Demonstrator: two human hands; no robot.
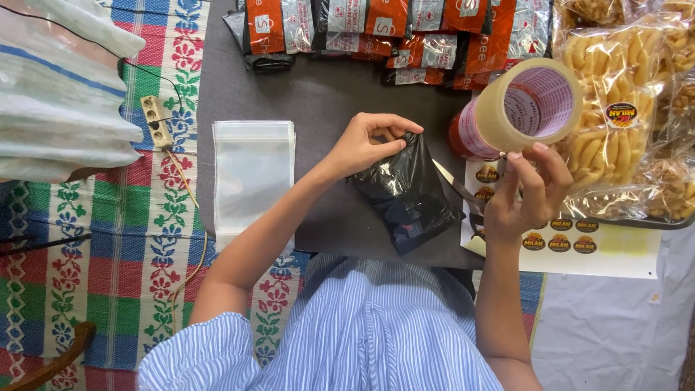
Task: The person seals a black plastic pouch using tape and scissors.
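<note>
We've got the black plastic bag point(407, 192) lying on the dark mat point(318, 101), its top corner pinched shut betw. thumb & fingertips of our left hand point(365, 143); best to keep that fold tight & flat w/ the pinch near the edge so the tape lands clean. Our right hand point(527, 192), fingers bunched together at the rim of the clear tape roll point(523, 108), sits just right of the bag; free room lies left of the left fingers toward the clear zip bags point(253, 174), while snack packs point(615, 108) & the sticker sheet point(572, 242) crowd the right.
</note>
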